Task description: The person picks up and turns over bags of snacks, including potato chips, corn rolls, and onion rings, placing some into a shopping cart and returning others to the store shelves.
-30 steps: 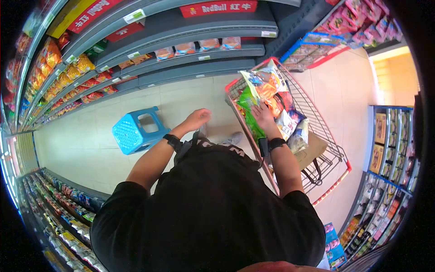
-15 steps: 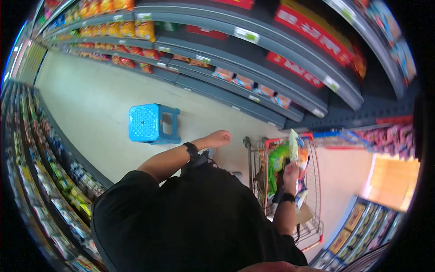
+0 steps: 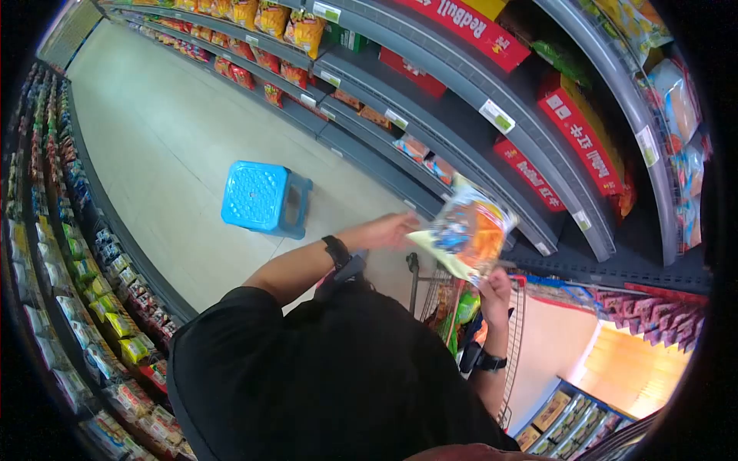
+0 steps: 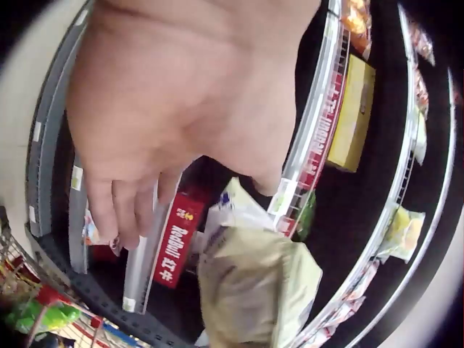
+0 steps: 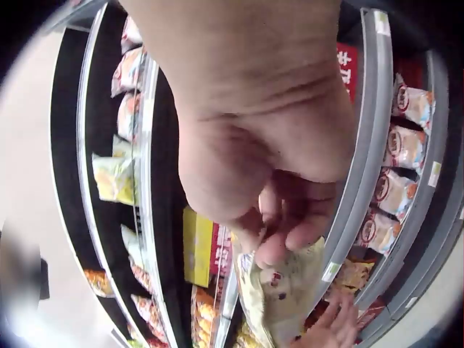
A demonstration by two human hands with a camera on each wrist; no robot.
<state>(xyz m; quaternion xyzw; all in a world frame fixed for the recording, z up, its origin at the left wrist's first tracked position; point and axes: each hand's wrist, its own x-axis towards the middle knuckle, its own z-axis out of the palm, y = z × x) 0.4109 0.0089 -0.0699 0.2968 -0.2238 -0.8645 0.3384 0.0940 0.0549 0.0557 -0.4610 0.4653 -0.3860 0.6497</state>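
In the head view, the right hand (image 3: 496, 292) is pinching the near end of the snack bag (image 3: 473, 234) beside the cart (image 3: 523, 283), while the left hand (image 3: 387, 230) is reaching toward its left side. In the left wrist view, the left fingers are hanging released near the bag. In the right wrist view, thumb and fingers are grasping the bag's edge.

A shop, seemingly a supermarket aisle: shelves (image 3: 430, 84) of packaged snacks, price labels (image 3: 497, 116), a cart (image 3: 516, 323).
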